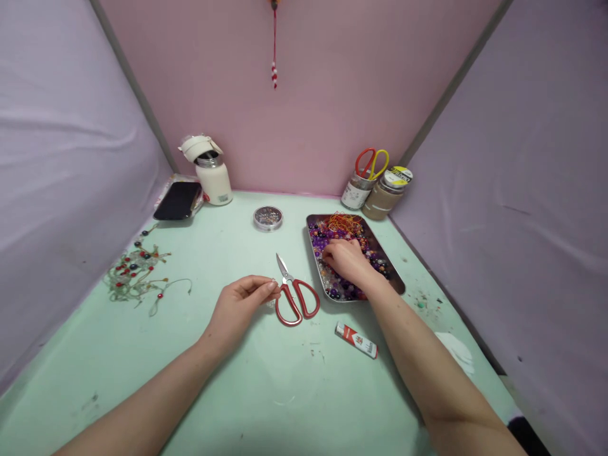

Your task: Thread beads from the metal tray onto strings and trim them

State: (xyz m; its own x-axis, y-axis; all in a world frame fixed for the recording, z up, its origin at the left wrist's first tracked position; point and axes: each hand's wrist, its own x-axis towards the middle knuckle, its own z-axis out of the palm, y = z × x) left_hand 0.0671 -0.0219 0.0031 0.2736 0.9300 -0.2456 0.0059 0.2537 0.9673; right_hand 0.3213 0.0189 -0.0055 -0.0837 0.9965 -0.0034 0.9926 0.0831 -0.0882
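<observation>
My left hand (244, 304) is closed in a pinch above the table, left of the red-handled scissors (297, 297). Small clear beads (271, 303) show just under its fingertips; any string through them is too fine to see. Over in the metal tray (386, 256), my right hand (349, 258) reaches down with curled fingers among purple, black, orange and clear beads (320, 240). Its fingertips are partly hidden, so what they pinch cannot be seen. The scissors lie with their blades slightly apart, pointing away from me.
A lighter (356, 340) lies in front of the tray. Beaded green cords (135, 272) lie at the left, below a phone (178, 201) and an uncapped white bottle (213, 180). A round clear case (268, 217) sits mid-table. Two jars (357, 193) stand back right, one holding scissors.
</observation>
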